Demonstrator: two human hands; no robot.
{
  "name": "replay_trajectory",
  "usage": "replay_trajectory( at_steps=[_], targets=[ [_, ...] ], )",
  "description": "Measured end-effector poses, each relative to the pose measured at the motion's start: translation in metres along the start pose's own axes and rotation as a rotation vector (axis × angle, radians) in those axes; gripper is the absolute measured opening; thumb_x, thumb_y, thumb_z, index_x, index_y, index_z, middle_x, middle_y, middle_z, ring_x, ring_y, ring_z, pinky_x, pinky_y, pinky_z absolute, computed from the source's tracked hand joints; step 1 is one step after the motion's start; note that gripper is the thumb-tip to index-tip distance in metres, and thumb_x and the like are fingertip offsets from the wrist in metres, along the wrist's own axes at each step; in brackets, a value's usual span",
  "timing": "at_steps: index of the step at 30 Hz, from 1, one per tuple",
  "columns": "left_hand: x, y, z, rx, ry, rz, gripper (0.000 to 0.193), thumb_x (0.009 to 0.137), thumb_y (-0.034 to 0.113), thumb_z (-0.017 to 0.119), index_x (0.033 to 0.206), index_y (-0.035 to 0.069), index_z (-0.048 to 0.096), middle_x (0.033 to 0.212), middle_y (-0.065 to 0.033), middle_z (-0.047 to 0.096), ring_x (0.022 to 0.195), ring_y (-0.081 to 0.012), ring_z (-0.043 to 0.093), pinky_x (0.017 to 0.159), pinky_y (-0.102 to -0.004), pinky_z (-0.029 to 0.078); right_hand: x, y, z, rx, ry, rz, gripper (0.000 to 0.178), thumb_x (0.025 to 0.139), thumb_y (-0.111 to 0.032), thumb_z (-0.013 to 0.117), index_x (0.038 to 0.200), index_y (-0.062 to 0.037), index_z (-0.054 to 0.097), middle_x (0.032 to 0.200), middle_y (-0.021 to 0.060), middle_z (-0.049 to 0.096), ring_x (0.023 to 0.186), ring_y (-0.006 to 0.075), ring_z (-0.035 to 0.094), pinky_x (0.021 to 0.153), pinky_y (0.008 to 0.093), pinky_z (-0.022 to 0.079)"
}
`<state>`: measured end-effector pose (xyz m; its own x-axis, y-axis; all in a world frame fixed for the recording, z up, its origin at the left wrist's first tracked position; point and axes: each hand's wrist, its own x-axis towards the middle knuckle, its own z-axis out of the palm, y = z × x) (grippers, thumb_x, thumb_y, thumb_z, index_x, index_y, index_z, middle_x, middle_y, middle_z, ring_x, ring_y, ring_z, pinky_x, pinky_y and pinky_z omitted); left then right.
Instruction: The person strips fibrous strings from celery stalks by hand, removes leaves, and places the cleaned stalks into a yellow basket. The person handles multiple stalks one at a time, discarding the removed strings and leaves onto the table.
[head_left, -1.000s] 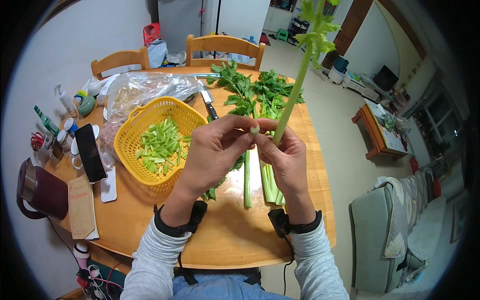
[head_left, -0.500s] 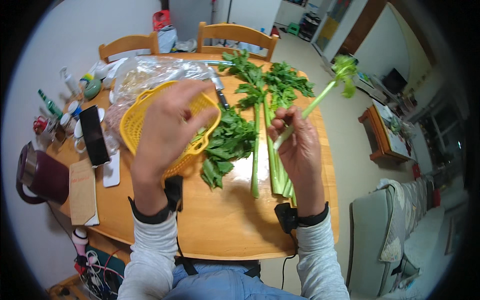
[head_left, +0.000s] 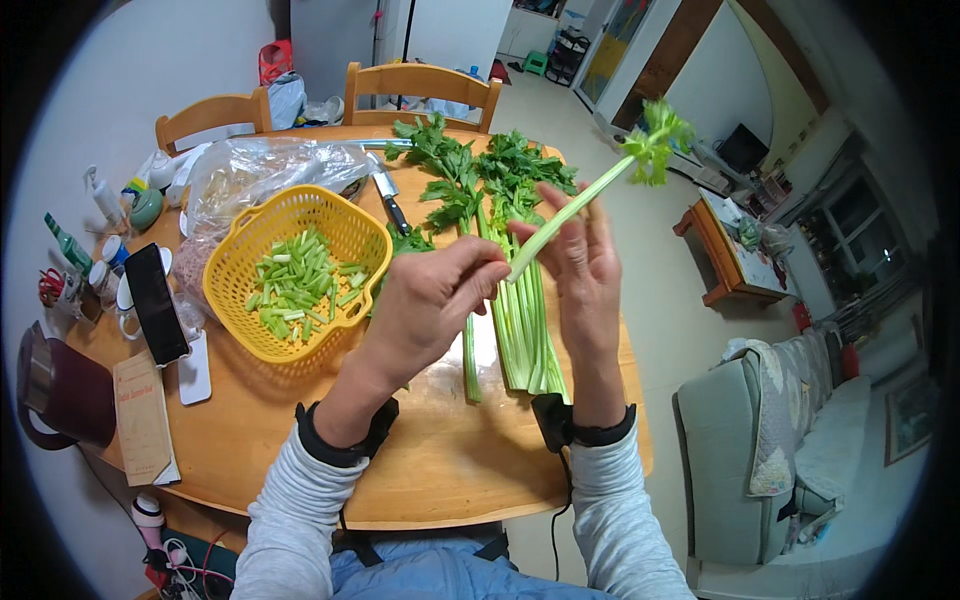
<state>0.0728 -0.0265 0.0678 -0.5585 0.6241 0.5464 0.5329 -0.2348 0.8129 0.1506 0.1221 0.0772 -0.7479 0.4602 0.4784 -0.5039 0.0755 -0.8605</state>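
A pale green celery stalk (head_left: 575, 215) with a leafy tip slants up to the right over the table. My left hand (head_left: 430, 300) is closed, its thumb and forefinger pinching the stalk's lower end. My right hand (head_left: 582, 265) holds the stalk loosely farther up, between the thumb and fingers that look smeared by motion. To the left stands a yellow plastic basket (head_left: 225, 290) containing many short cut celery pieces (head_left: 300, 285). Under and beyond my hands lies a bunch of celery stalks (head_left: 525, 350), its dark green leaves (head_left: 520, 165) toward the far edge. One separate stalk (head_left: 471, 365) lies left of it.
A knife (head_left: 388, 195) with a black handle lies beyond the basket. Clear plastic bags (head_left: 270, 165) crowd the far left. A phone (head_left: 155, 305), a brown notebook (head_left: 143, 415) and a dark kettle (head_left: 75, 390) stand or lie leftward. Two wooden chairs (head_left: 425, 85) line the far side.
My left hand has moved from over the basket rightward and closed on the stalk's lower end. My right hand's fingers have loosened along the stalk. The view has shifted, uncovering the basket's contents.
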Motion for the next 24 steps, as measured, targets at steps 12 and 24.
replay_trajectory(
  at_steps=[12,24],
  targets=[
    [0.002,0.005,-0.001,-0.989,-0.138,-0.330,0.024,0.097,0.029,0.056,0.095,0.005,0.059,0.064,-0.0003,0.055,0.050,-0.0067,0.053,0.041,-0.0163,0.034,-0.006,-0.025,-0.011,-1.203,-0.006,-0.476,0.042,0.065,-0.015,0.082,0.105,-0.0119,0.068,0.100,0.0087,0.053,0.098,0.0225,0.050,0.084,0.0372,0.042],
    [0.004,0.003,0.003,-0.546,0.037,-0.242,0.018,0.096,0.019,0.058,0.088,0.004,0.057,0.061,0.0043,0.050,0.050,-0.0027,0.044,0.045,-0.0170,0.037,-0.023,-0.009,0.012,-0.348,-0.040,-0.312,0.027,0.091,-0.007,0.063,0.117,-0.0002,0.059,0.087,0.0017,0.062,0.074,0.0076,0.057,0.063,0.0213,0.047]
  ],
)
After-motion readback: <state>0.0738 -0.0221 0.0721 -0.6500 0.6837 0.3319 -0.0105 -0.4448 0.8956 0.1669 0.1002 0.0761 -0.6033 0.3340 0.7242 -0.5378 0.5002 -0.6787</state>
